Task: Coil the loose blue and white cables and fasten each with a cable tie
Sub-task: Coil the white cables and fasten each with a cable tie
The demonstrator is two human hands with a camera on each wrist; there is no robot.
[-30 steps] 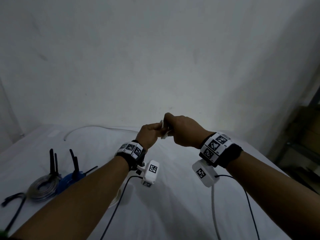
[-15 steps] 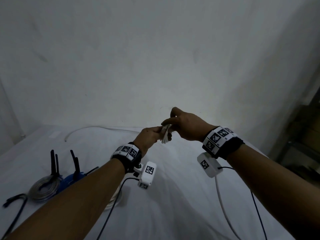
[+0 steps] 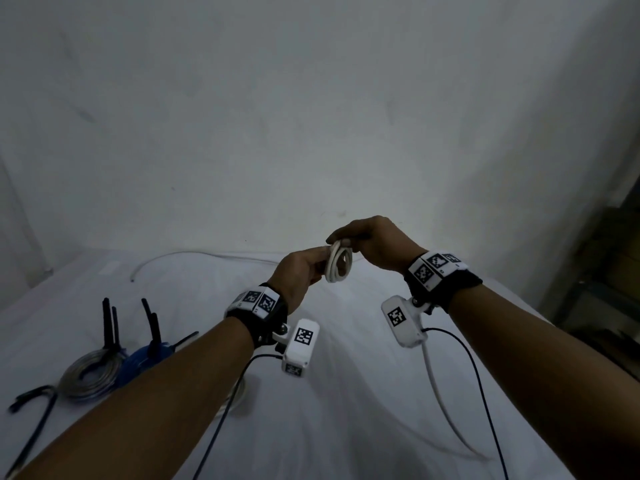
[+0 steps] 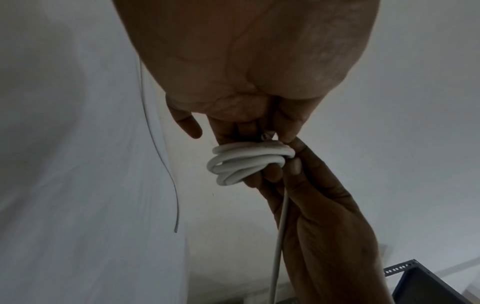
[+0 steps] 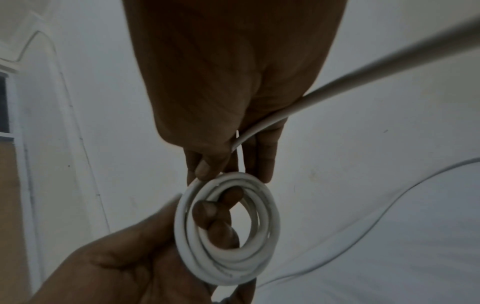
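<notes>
Presently, both hands were raised above the white-covered table [image 3: 346,393], meeting on a small coil of white cable [image 3: 338,265]. The left hand [image 3: 300,276] gripped the coil, with fingers passed through its centre and the thumb pressed on its outer turns, as the right wrist view showed. The right hand [image 3: 375,242] pinched the coil's upper edge between thumb and fingertips [image 5: 205,170], the uncoiled length of cable running back under its palm and down to the table. Several turns were wound; no tie was seen on this coil. At the table's left side lay a blue cable coil [image 3: 140,362] and, touching it, a grey coil [image 3: 90,375], each carrying upright black cable ties [image 3: 110,325]. Another thin white cable [image 3: 194,255] lay along the far edge near the wall [image 3: 311,116].
</notes>
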